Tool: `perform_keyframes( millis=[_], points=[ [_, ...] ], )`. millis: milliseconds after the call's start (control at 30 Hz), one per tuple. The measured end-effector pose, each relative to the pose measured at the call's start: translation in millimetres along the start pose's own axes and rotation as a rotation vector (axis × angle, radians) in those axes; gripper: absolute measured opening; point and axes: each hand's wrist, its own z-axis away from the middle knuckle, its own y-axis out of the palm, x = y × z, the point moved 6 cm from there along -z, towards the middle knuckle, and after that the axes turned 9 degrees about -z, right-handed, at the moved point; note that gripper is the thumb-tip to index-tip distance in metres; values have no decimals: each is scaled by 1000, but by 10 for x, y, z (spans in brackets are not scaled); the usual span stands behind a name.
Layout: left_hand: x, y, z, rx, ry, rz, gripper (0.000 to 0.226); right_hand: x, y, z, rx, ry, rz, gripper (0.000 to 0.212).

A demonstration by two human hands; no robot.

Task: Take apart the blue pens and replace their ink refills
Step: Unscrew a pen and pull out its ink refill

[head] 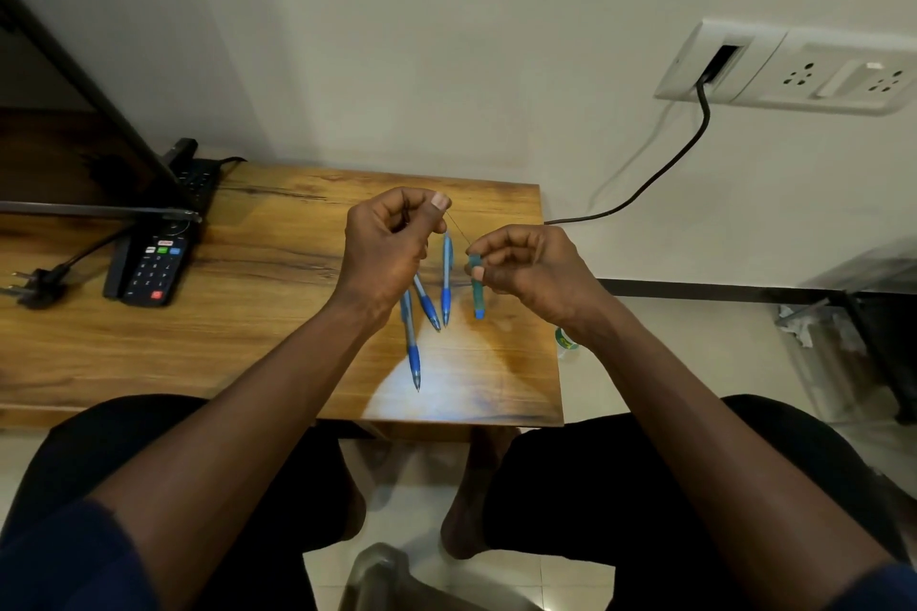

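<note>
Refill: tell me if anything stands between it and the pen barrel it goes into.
Nothing visible does. The left hand pinches the thin refill, which runs straight to the top of the barrel pinched in the right hand. The three other pens lie on the table below, out of the way.

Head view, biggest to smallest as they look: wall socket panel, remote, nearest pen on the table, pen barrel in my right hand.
1. Wall socket panel, though the frame edge crops it.
2. Remote, partly hidden by the screen.
3. Nearest pen.
4. Pen barrel pinched by the right hand; fingers cover part of it.
</note>
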Motion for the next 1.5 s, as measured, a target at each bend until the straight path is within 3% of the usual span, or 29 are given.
perform_keyframes(
  millis=[467,800,1267,1500],
  points=[
    [95,-31,22,30,-135,36,14,-300,-306,-59,-317,144,198,14],
    [195,94,21,124,-205,-43,13,-644,-337,-102,-333,253,239,16],
    [204,98,17,123,-208,-50,19,-619,-303,-108,-358,194,407,17],
    [136,-81,15,88,-191,-73,21,-115,-38,-99,-363,-23,573,17]
  ],
)
